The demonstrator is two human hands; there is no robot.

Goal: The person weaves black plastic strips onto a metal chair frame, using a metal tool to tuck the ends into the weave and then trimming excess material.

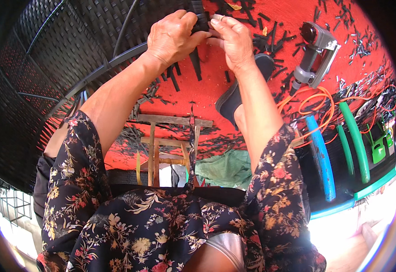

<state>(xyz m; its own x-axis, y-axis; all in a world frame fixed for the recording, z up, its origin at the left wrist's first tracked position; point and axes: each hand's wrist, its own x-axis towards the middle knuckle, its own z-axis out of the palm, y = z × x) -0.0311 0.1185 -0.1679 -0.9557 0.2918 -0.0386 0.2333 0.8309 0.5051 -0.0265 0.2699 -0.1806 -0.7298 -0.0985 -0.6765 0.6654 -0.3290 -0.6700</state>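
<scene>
A large black woven wicker piece (75,41) with a curved frame bar fills the upper left. At its upper right end, my left hand (173,36) is closed around the black woven edge, thumb pointing right. Close beside it, my right hand (233,38) pinches at the same edge with thumb and fingertips. A dark strip (207,20) shows between the two hands, partly hidden by the fingers. Another black strip (195,63) hangs below my left hand.
On the red floor covering (207,95) lie many black strip offcuts (275,38). A pneumatic staple gun (315,54) with an orange hose (327,102) lies to the right, near a dark shoe (229,99). Wooden stool (152,140) below; blue tube (320,158) and green tube (356,143) at right.
</scene>
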